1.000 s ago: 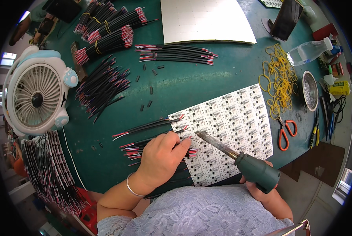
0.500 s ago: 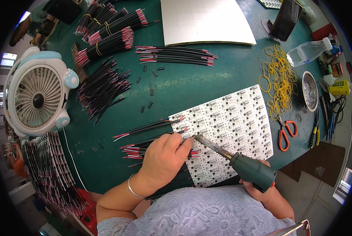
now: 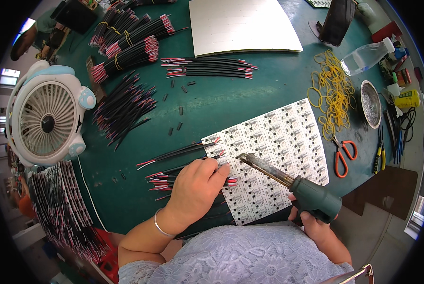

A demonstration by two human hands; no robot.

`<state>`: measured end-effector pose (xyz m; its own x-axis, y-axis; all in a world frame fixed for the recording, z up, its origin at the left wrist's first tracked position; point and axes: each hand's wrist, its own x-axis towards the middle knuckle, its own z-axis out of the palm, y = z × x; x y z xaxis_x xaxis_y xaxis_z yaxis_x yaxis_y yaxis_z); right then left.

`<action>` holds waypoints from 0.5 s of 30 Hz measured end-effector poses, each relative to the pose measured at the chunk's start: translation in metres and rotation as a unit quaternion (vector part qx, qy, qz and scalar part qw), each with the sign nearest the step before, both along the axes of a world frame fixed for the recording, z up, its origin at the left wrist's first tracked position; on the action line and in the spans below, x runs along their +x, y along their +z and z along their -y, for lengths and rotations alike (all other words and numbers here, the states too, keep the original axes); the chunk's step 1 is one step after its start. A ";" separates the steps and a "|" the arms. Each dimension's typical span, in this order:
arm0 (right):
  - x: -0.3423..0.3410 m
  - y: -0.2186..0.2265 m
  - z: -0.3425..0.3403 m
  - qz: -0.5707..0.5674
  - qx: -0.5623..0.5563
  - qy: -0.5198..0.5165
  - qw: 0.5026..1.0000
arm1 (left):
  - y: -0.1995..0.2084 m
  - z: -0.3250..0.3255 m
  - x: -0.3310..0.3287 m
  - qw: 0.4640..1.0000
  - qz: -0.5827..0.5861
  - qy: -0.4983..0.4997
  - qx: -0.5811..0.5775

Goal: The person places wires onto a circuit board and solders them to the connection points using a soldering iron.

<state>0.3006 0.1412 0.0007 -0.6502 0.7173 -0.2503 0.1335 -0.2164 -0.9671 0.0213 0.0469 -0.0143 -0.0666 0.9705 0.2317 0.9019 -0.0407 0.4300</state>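
Observation:
A white panel of small circuit boards [image 3: 287, 137] lies at a slant on the green table. At its left edge my left hand [image 3: 195, 189] is closed, thumb and fingers pinched on a black-sleeved wire lead; its end is hidden under the fingers. More black leads [image 3: 174, 154] with red and white tips lie along that edge, above and below the hand. My right hand [image 3: 313, 222] grips the dark green handle of a soldering gun [image 3: 318, 201]. The gun's metal tip sits over the panel, right of my left fingertips and apart from them.
Bundled leads [image 3: 134, 52] and a loose pile [image 3: 122, 109] lie at left, near a white fan [image 3: 46, 116]. A white board [image 3: 242, 26] is at the back. Yellow rubber bands [image 3: 332, 90], a metal bowl [image 3: 371, 104], orange-handled scissors [image 3: 342, 158] and a plastic bottle [image 3: 368, 57] are at right.
The soldering gun's tip has moved right and slightly up, away from my left fingertips. My left hand stays nearly in place at the panel's edge.

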 end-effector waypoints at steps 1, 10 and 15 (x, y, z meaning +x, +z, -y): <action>0.002 -0.001 0.001 0.004 0.004 0.009 1.000 | -0.001 0.001 0.000 1.000 0.002 0.000 0.013; 0.011 -0.002 0.002 0.095 0.060 0.058 0.992 | -0.004 0.000 -0.005 0.999 0.037 0.002 0.020; 0.014 -0.001 -0.001 0.162 0.093 0.094 0.978 | -0.004 0.000 -0.006 0.999 0.036 -0.004 0.025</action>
